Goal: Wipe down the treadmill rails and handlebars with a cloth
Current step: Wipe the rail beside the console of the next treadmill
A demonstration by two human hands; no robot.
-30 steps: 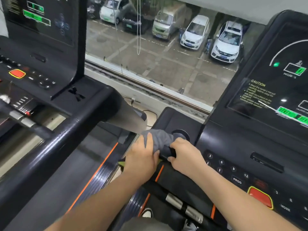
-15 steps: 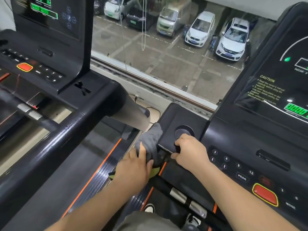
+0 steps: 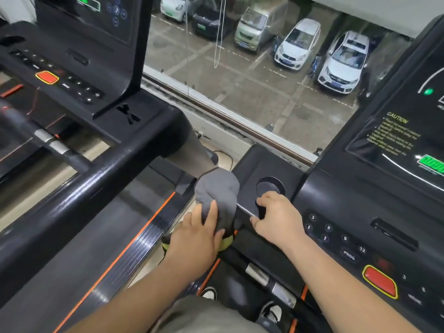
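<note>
Two hands sat at right treadmill's tray (image 3: 247, 169). Grey cloth (image 3: 218, 188) lay bunched over tray's left corner, left hand (image 3: 199, 239) clutching its folds, thumb on top. Right hand (image 3: 278, 219) gripped tray's front edge, fingers curled over it, fingertips at rim of round cup holder (image 3: 270, 186). Holder's inside was dark; contents could not be told. Yellow-green scrap (image 3: 227, 243) showed under left hand, mostly hidden, nature unclear. Tray corner beneath cloth was covered. Screen (image 3: 408, 145) at right was cut off by frame edge.
</note>
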